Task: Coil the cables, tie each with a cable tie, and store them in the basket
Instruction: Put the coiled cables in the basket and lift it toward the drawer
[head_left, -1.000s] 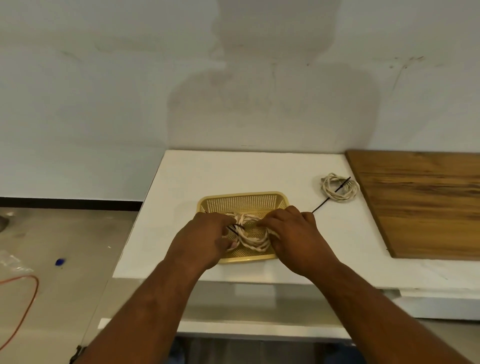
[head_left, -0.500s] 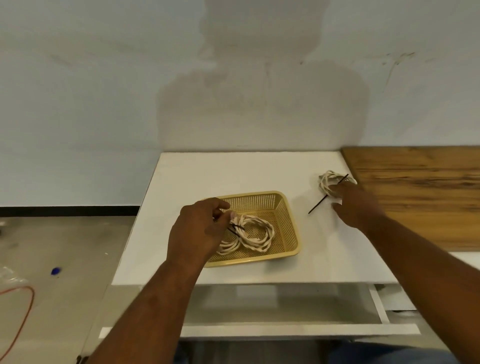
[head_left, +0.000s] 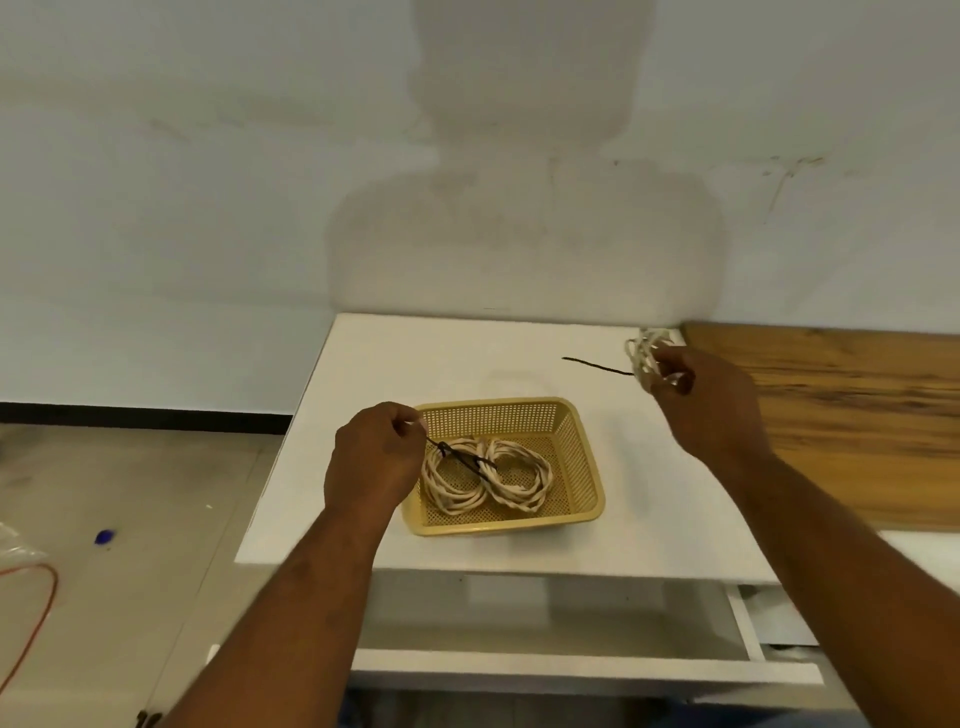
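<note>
Curling round a small coil (head_left: 641, 354) of cream cable, the right hand (head_left: 711, 402) holds it up at the right of the frame, above the far right corner of the white table (head_left: 441, 358). Its fingers cover the coil's near half, so the loops cannot be counted. A thin black tie tail (head_left: 597, 366) sticks out leftward from the bundle, blurred along its length.

At centre, the left hand (head_left: 371, 462) has its thumb and forefinger closed on the end of a black cable tie (head_left: 462, 457); the fingertips hide the exact contact. That tie runs down into the yellow basket (head_left: 498, 410), a shallow rectangular tray of perforated plastic with rounded corners. Inside lies the twisted cream cable (head_left: 519, 493), ropy in texture, in two round loops side by side; whether they are one bundle or two is hard to tell.

A wooden board (head_left: 831, 415) with dark grain is cut off by the right edge. Below the table a white drawer (head_left: 571, 623) stands open. At lower left, on the grey floor, an orange cord (head_left: 47, 587) is cropped by the frame edge.
</note>
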